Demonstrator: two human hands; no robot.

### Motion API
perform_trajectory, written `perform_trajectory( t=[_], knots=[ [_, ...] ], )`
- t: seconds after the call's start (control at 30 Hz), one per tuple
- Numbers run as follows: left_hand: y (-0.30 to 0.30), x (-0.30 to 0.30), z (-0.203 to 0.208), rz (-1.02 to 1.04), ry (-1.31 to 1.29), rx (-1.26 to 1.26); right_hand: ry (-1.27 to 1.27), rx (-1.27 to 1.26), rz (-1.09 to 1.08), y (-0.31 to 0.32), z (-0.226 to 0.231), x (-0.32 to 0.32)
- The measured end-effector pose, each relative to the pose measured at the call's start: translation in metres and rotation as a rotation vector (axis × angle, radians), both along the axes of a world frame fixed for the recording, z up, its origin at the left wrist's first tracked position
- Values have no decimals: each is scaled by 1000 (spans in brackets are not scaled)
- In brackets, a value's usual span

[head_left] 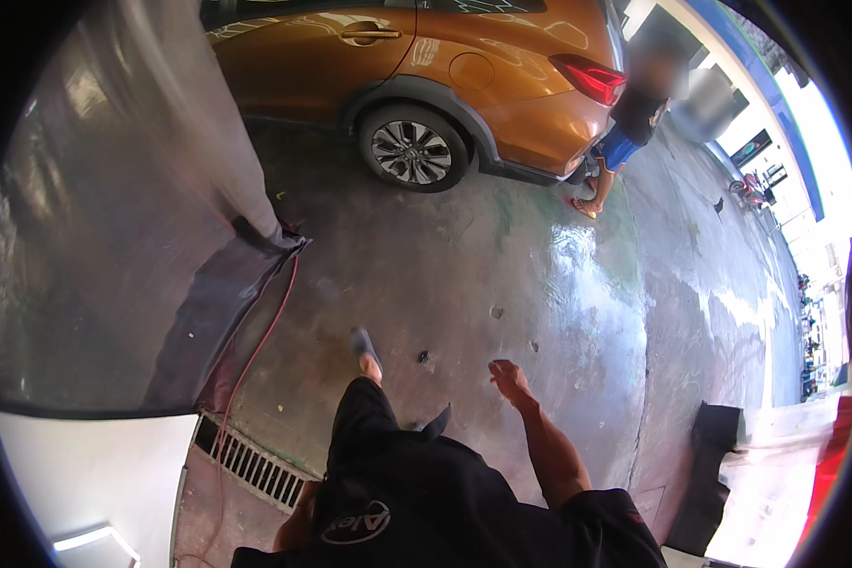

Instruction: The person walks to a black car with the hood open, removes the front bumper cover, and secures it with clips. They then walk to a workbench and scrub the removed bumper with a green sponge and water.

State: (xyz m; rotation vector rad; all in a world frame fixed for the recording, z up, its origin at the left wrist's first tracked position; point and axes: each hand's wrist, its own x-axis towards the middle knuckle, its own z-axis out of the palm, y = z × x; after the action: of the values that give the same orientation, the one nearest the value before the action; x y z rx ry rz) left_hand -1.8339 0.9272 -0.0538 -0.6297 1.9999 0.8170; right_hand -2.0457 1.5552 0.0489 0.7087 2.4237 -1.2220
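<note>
One empty right hand (508, 378), its grip loosely open, hangs over a glossy floor (577, 260) that, if wet, could skid the grey shoe (361, 343), while a red hose (280, 315) at nine o'clock threatens a trip, an orange car (502, 118) stands at twelve, and the left hand is out of sight.
</note>
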Motion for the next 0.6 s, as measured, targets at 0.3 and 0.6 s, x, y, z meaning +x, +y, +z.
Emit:
perform_trajectory(
  t=[0.3, 0.6],
  knots=[
    [-32, -385, -65, -202, -40, -85, -389, -114, -83, -31, -51, -282],
    [12, -958, 56, -526, 987, -45, -550, -233, -44, -77, -68, -538]
  ],
)
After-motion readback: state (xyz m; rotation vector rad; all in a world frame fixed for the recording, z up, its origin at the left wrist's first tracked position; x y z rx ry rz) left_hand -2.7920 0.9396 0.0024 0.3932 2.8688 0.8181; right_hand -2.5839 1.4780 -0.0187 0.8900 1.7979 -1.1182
